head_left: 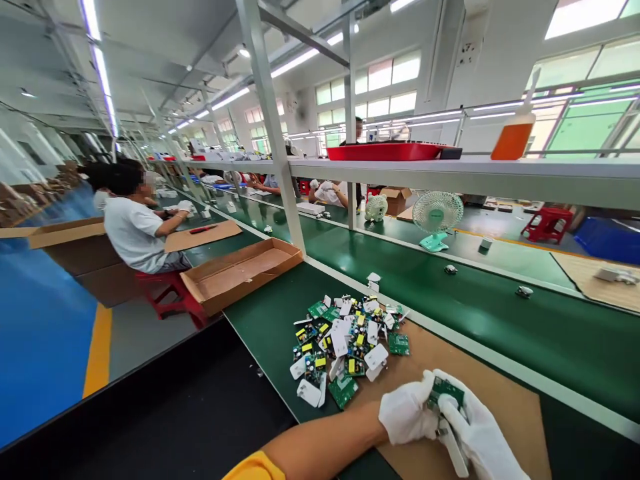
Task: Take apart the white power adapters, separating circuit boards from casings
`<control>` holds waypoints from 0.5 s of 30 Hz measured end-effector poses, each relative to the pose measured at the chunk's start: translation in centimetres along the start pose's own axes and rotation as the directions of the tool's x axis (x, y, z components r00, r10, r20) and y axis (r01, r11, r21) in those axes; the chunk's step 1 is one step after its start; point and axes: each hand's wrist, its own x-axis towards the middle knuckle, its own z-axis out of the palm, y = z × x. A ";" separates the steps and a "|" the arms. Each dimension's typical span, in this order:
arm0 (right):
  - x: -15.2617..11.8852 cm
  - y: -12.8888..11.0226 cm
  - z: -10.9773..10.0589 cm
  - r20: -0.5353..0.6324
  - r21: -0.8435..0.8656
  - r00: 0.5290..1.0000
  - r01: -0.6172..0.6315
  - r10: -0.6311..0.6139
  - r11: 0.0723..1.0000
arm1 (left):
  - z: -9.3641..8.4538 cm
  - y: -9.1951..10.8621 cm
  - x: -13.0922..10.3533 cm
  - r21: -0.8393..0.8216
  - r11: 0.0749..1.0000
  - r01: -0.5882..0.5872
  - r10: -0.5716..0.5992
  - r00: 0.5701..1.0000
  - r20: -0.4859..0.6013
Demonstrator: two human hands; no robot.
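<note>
Both hands wear white gloves and meet above a brown cardboard sheet [510, 407] on the green bench. My left hand [409, 410] pinches the left edge of a small green circuit board [447, 392]. My right hand [483, 427] wraps around the same board from the right, its thumb lying on it. A white plastic piece [454, 450] hangs below the board between the hands, beside the right palm; how it joins the board is hidden. To the left lies a heap of circuit boards and white plastic covers [340, 339], with yellow parts showing.
An open cardboard tray [245, 273] sits at the bench's left edge. A green conveyor belt [400, 267] runs behind, carrying a few small parts. A shelf [450, 175] above holds a red tray [385, 152] and an orange bottle [514, 137]. A seated person [135, 227] works at left.
</note>
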 end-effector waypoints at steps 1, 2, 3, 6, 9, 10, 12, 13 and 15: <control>0.2 0.2 0.1 0.000 0.002 1.000 -0.008 0.008 1.000 | -0.1 0.1 0.0 -0.032 0.999 0.014 -0.014 1.000 -0.012; 0.3 0.3 0.1 0.000 0.005 1.000 -0.015 0.015 1.000 | -0.2 0.3 -0.1 -0.060 0.998 0.032 -0.033 0.999 -0.010; 0.4 0.5 0.1 0.003 0.011 1.000 -0.019 0.019 1.000 | -0.3 0.5 -0.3 -0.080 0.995 0.051 -0.052 0.999 -0.002; 0.3 0.9 -0.1 0.021 0.032 0.999 -0.027 0.026 0.999 | -0.3 1.1 -0.9 -0.143 0.981 0.133 -0.132 0.991 0.019; 0.2 1.2 -0.4 0.045 0.049 0.998 -0.035 0.032 0.998 | 0.1 1.0 -1.2 -0.169 0.966 0.196 -0.189 0.980 0.059; 0.2 1.3 -0.5 0.054 0.051 0.998 -0.039 0.036 0.998 | 0.3 0.8 -1.2 -0.164 0.968 0.191 -0.181 0.981 0.075; 0.2 1.4 -0.4 0.063 0.053 0.997 -0.049 0.045 0.997 | 0.6 0.5 -1.3 -0.146 0.978 0.149 -0.136 0.987 0.090; 0.2 1.5 -0.3 0.062 0.054 0.997 -0.053 0.050 0.997 | 0.7 0.4 -1.3 -0.139 0.982 0.126 -0.114 0.989 0.091; 0.2 1.5 -0.1 0.048 0.060 0.997 -0.059 0.056 0.996 | 0.7 0.3 -1.2 -0.132 0.985 0.114 -0.103 0.991 0.084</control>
